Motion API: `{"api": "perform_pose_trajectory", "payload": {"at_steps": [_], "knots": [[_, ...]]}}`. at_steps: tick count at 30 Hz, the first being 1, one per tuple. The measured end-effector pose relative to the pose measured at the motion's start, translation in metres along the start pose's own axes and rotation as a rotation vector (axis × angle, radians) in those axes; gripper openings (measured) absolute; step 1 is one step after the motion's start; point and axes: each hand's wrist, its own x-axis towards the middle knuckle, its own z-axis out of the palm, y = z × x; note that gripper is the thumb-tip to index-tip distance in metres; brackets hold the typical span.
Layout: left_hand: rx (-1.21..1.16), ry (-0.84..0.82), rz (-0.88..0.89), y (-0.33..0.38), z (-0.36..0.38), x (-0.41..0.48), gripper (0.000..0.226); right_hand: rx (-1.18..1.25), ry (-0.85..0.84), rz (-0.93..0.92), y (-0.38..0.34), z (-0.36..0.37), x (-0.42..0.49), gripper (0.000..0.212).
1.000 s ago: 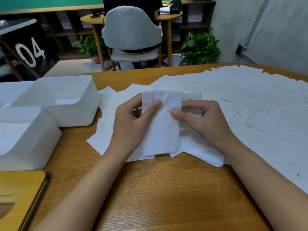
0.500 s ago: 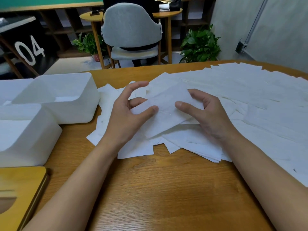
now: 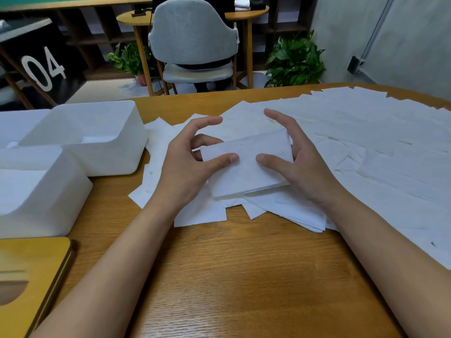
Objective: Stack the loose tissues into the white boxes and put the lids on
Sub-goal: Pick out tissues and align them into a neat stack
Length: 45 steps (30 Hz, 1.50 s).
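From the head camera, the left hand (image 3: 181, 167) and right hand (image 3: 307, 167) each pinch one end of a small tissue stack (image 3: 246, 167), thumbs on top and forefingers lifted. The stack sits over the loose tissues (image 3: 366, 132), its long axis running left to right, right end slightly farther away. Bare table (image 3: 244, 276) lies nearest the person. Open white boxes (image 3: 97, 147) stand to the left.

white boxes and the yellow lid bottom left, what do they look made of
White boxes: probably matte plastic; smooth seamless walls, rounded corners. Yellow lid: looks like wood or bamboo with a satin sheen and a cut slot, though a veneer is possible.
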Motion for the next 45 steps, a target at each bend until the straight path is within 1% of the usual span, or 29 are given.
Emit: {"api": "perform_pose_trajectory", "payload": {"at_steps": [5, 8, 11, 13, 15, 16, 18, 20, 21, 22, 23, 24, 26, 27, 28, 32, 36, 41, 43, 45], "knots": [[0.055, 0.002, 0.007, -0.005, 0.002, 0.001, 0.060, 0.015, 0.012, -0.040, 0.002, -0.002, 0.001, 0.070], [0.076, 0.008, -0.033, -0.008, 0.003, 0.003, 0.054, 0.091, 0.011, -0.059, 0.001, -0.003, -0.001, 0.067], [0.007, -0.028, -0.088, -0.006, 0.004, 0.002, 0.049, 0.163, 0.011, -0.052, -0.002, -0.005, -0.002, 0.061], [-0.058, -0.011, -0.085, -0.004, 0.004, 0.000, 0.046, 0.096, -0.016, -0.049, -0.002, -0.006, -0.001, 0.050], [-0.028, 0.046, -0.035, -0.006, 0.006, 0.000, 0.044, -0.005, -0.070, -0.039, -0.001, -0.006, -0.001, 0.034], [-0.012, 0.074, -0.013, -0.006, 0.007, 0.000, 0.044, -0.037, -0.084, -0.025, 0.000, -0.005, -0.002, 0.030], [0.050, 0.125, 0.052, -0.008, 0.008, 0.000, 0.048, -0.071, -0.042, 0.001, 0.002, -0.004, -0.001, 0.030], [0.240, 0.133, 0.223, -0.009, 0.010, -0.002, 0.046, -0.095, 0.044, 0.011, 0.005, -0.006, 0.001, 0.032], [0.325, 0.106, 0.320, -0.010, 0.011, -0.004, 0.041, -0.103, 0.081, 0.011, 0.006, -0.008, 0.003, 0.032], [0.371, 0.043, 0.393, -0.011, 0.012, -0.005, 0.034, -0.109, 0.106, 0.005, 0.008, -0.009, 0.004, 0.033], [0.388, -0.057, 0.420, -0.010, 0.013, -0.007, 0.029, -0.114, 0.120, -0.001, 0.009, -0.010, 0.005, 0.033], [0.400, -0.180, 0.410, -0.011, 0.014, -0.009, 0.027, -0.119, 0.126, -0.004, 0.009, -0.010, 0.005, 0.033], [0.450, -0.417, 0.347, -0.014, 0.017, -0.012, 0.032, -0.130, 0.129, -0.001, 0.010, -0.010, 0.005, 0.033], [0.473, -0.486, 0.315, -0.016, 0.017, -0.013, 0.035, -0.134, 0.129, 0.002, 0.010, -0.009, 0.005, 0.033], [0.474, -0.515, 0.293, -0.018, 0.018, -0.013, 0.035, -0.137, 0.132, 0.004, 0.010, -0.009, 0.005, 0.033], [0.438, -0.486, 0.284, -0.020, 0.020, -0.012, 0.023, -0.148, 0.140, 0.006, 0.010, -0.009, 0.005, 0.034], [0.398, -0.463, 0.259, -0.019, 0.027, -0.018, 0.019, -0.161, 0.117, 0.010, 0.007, -0.009, 0.005, 0.034], [0.376, -0.441, 0.300, -0.020, 0.032, -0.018, 0.007, -0.166, 0.102, 0.025, 0.007, -0.009, 0.003, 0.035], [0.364, -0.397, 0.310, -0.018, 0.031, -0.018, 0.005, -0.165, 0.104, 0.037, 0.008, -0.010, 0.004, 0.036], [0.305, -0.334, 0.258, -0.013, 0.028, -0.018, 0.003, -0.131, 0.100, 0.054, 0.007, -0.012, 0.004, 0.037]]}}
